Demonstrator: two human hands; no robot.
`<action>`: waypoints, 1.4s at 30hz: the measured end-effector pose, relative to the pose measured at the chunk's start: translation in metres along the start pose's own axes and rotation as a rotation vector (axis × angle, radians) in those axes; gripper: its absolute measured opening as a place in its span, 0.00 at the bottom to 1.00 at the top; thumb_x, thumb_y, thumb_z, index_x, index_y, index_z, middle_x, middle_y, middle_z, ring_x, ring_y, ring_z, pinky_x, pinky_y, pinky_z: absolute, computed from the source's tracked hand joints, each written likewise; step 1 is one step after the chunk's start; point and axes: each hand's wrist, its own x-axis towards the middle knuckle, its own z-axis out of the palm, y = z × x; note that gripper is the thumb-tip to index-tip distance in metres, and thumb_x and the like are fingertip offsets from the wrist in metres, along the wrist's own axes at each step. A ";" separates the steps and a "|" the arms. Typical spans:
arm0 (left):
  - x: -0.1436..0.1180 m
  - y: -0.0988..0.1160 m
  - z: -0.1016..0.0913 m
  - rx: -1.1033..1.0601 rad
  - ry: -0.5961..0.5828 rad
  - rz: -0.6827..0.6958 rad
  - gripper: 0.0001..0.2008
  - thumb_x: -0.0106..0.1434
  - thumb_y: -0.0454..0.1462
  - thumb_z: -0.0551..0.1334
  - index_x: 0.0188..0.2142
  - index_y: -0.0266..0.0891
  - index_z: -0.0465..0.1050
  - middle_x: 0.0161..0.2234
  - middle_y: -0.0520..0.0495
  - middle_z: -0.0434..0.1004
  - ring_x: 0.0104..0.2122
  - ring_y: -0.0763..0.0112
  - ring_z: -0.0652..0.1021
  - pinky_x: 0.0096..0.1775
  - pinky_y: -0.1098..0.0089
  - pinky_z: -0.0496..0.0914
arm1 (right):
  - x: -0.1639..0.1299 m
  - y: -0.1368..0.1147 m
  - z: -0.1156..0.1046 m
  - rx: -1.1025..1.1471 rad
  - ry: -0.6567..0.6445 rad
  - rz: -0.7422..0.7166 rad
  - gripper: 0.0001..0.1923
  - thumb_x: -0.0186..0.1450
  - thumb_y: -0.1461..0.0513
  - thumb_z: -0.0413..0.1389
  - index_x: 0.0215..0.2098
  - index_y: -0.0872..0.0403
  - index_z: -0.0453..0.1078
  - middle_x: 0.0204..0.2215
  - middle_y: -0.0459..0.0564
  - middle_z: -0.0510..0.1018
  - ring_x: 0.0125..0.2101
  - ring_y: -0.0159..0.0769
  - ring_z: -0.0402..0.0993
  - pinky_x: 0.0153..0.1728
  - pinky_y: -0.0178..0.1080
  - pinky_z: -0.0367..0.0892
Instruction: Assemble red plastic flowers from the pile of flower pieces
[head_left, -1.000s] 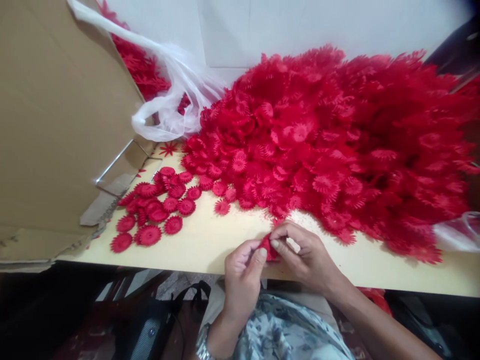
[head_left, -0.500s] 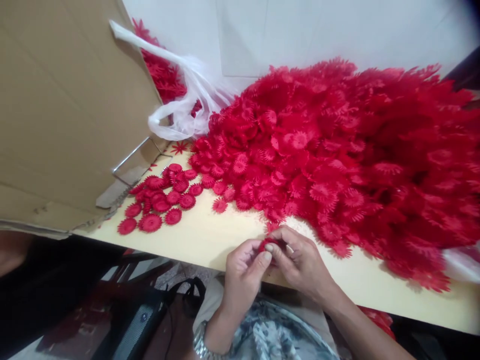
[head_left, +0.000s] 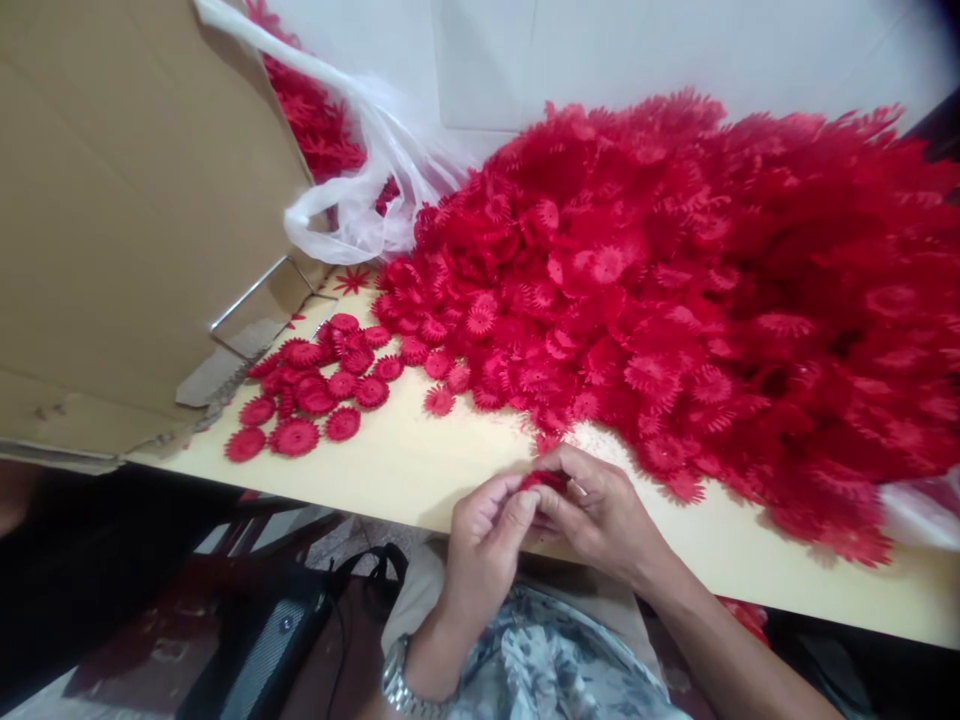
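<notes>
— Pale wood makes up our worktop (head_left: 420, 470), with a white wall behind it. What do we have in our hands?

— We pinch one small red flower piece (head_left: 546, 482) between both hands, just over the near edge of the worktop. Our left hand (head_left: 487, 530) has its grip closed on the piece with thumb and fingertips, and our right hand (head_left: 600, 515) closes its grip on the same piece from the other side. Most of the piece is hidden by our fingers.

— And around them?

— Just beyond our hands lies a big heap of red flower pieces (head_left: 675, 290), spreading to the right. To the left, a small cluster of flat red discs (head_left: 315, 395) lies apart from the heap. Beside it stands a cardboard box (head_left: 127, 220), and a white plastic bag (head_left: 360, 200) holding more red pieces rests between the box and the heap. We wear a metal watch (head_left: 401, 685) on the left wrist.
</notes>
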 end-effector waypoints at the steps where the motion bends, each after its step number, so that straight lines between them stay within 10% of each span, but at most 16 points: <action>1: 0.000 0.001 0.001 0.018 0.006 -0.001 0.10 0.62 0.39 0.60 0.37 0.36 0.76 0.28 0.49 0.79 0.26 0.71 0.77 0.29 0.73 0.72 | 0.000 -0.001 0.000 -0.021 0.020 -0.021 0.03 0.62 0.63 0.53 0.30 0.54 0.67 0.22 0.43 0.72 0.23 0.27 0.68 0.25 0.29 0.63; 18: 0.004 0.011 0.004 -0.005 0.115 -0.045 0.10 0.54 0.41 0.67 0.31 0.37 0.72 0.26 0.51 0.76 0.27 0.75 0.75 0.30 0.77 0.70 | 0.001 -0.018 -0.001 -0.227 -0.001 -0.175 0.07 0.64 0.65 0.49 0.36 0.56 0.69 0.28 0.50 0.74 0.30 0.33 0.69 0.31 0.34 0.67; 22: 0.015 0.020 0.006 -0.047 0.250 -0.147 0.16 0.42 0.42 0.73 0.23 0.36 0.69 0.23 0.51 0.77 0.23 0.71 0.77 0.29 0.72 0.73 | -0.016 -0.020 -0.049 -0.379 0.070 -0.233 0.12 0.65 0.62 0.50 0.46 0.53 0.68 0.39 0.52 0.75 0.40 0.35 0.70 0.40 0.36 0.68; 27: 0.023 0.021 0.004 -0.041 0.316 -0.161 0.20 0.36 0.42 0.74 0.25 0.39 0.67 0.27 0.48 0.81 0.25 0.65 0.79 0.31 0.68 0.75 | -0.082 0.019 -0.164 -0.976 0.780 0.025 0.13 0.64 0.57 0.53 0.44 0.54 0.70 0.37 0.54 0.77 0.38 0.41 0.71 0.41 0.44 0.65; 34: 0.024 0.018 0.003 -0.036 0.273 -0.153 0.21 0.37 0.36 0.73 0.31 0.43 0.69 0.24 0.50 0.80 0.20 0.70 0.76 0.23 0.75 0.72 | -0.121 0.072 -0.214 -1.180 0.401 0.205 0.12 0.65 0.55 0.51 0.33 0.52 0.73 0.29 0.49 0.80 0.33 0.39 0.74 0.41 0.44 0.57; 42: 0.022 0.023 0.020 -0.067 0.262 -0.107 0.15 0.43 0.35 0.70 0.32 0.37 0.71 0.24 0.50 0.77 0.22 0.70 0.76 0.26 0.72 0.73 | -0.116 0.085 -0.220 -0.978 0.450 0.054 0.17 0.63 0.50 0.52 0.26 0.51 0.75 0.24 0.48 0.79 0.27 0.37 0.75 0.38 0.44 0.62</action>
